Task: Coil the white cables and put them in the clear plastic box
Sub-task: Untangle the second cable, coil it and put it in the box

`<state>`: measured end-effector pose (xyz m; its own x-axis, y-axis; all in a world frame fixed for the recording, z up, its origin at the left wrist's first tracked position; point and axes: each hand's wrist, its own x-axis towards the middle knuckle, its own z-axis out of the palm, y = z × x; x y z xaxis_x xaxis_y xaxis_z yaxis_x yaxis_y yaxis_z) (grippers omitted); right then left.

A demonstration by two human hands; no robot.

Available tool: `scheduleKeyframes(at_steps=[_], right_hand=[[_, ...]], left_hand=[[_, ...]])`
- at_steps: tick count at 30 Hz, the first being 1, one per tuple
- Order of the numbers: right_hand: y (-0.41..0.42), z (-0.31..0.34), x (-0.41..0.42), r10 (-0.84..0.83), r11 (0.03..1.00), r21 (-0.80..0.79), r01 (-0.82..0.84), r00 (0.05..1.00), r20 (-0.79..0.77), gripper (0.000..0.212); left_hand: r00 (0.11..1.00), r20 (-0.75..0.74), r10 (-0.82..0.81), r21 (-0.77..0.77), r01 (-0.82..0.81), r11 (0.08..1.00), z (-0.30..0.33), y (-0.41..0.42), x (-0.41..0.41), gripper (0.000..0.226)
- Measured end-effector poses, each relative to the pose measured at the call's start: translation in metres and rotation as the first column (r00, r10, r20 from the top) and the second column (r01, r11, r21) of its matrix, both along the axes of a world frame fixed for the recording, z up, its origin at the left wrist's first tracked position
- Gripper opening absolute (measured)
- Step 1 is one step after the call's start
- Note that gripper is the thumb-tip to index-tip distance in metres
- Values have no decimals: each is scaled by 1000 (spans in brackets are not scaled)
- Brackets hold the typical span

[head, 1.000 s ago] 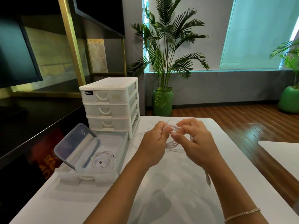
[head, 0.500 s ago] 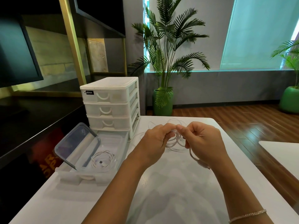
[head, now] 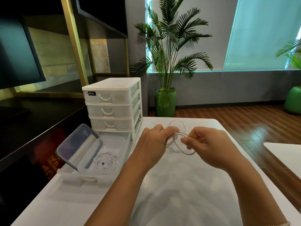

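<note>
Fingers of the left hand (head: pixel 153 142) and right hand (head: pixel 210 144) pinch the half-wound white cable (head: pixel 178 141) above the bench (head: pixel 179 193), its loops spanning between them, the clear plastic box (head: pixel 97 160) lying left, nearer the left hand.

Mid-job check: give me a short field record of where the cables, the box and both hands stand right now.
cable in hand: white cable, partly looped, held above the table between both hands
left hand: grips the loops
right hand: pinches a strand
loose end: more cable trails on the table behind the hands
clear plastic box: open, left of the hands
lid: tilted up against the box's left side
stored so far: one coiled cable inside the box
drawer unit: white, behind the box
</note>
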<state>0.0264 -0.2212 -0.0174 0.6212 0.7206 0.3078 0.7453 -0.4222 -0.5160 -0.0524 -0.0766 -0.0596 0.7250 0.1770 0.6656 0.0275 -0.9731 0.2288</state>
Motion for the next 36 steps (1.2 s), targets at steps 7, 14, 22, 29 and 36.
scheduleKeyframes(at_steps=[7,14,22,29,36], right_hand=[[9,-4,0,-59,963,256,88,991,-118,27],[15,-10,-1,-205,974,111,198,977,64,25],[16,-10,-5,-304,952,125,281,920,247,31],[14,-5,1,-60,956,272,106,983,-172,26],[14,-14,13,-124,868,428,252,944,-305,26]], left_hand=[[990,-67,128,-66,-132,989,-1,-3,3,32],[960,-138,245,-13,-249,968,-4,-3,6,33],[947,-181,266,9,-269,963,1,-8,7,41],[954,-155,256,-114,-275,955,3,-6,5,35],[951,-185,-248,-717,42,696,12,-8,0,25]])
